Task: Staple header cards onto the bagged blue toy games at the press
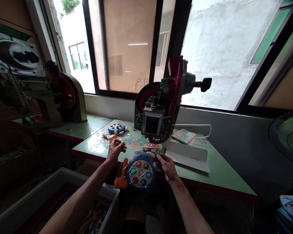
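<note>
A clear plastic bag hangs at the table's front edge, with a round blue toy and an orange toy hammer inside. The toy has an animal face, small ears and several coloured buttons. My left hand is closed at the bag's upper left, close to the left end of a printed header card. At the upper right my right hand pinches the bag's edge between thumb and fingers. Just above the toy, the card lies under the head of a red and dark stapling machine; the exact contact is hidden.
Another blue toy and an orange hammer lie back left on the green table. An open white box and stacked cards lie right. Below left is a bin of toys; a fan stands far right.
</note>
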`<action>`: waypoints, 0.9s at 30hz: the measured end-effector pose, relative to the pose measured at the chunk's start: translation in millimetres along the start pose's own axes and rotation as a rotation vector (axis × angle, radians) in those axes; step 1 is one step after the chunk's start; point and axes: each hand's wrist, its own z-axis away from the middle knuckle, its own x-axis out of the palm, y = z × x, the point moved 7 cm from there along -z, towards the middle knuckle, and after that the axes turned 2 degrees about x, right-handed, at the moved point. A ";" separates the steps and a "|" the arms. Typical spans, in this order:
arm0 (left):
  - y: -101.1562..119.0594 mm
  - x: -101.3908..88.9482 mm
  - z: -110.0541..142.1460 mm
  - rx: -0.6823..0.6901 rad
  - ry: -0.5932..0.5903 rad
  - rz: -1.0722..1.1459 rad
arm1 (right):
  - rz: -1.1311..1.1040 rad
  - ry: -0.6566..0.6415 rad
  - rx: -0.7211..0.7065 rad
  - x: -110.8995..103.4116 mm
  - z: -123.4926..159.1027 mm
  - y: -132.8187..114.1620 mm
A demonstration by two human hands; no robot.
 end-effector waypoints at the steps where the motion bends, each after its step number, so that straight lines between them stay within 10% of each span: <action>1: 3.0 -7.1 0.8 -0.002 0.010 -0.003 | 0.018 -0.001 -0.012 6.7 1.1 2.7; 18: 16.5 -46.1 20.5 -0.140 0.080 0.062 | 0.039 -0.023 0.016 41.8 1.6 1.0; 24: -4.7 -56.3 118.8 -0.444 -0.080 0.132 | 0.064 -0.174 0.099 56.5 42.8 7.4; 27: -35.5 -110.5 199.9 -0.619 0.048 0.089 | 0.247 -0.290 0.161 55.4 82.3 33.1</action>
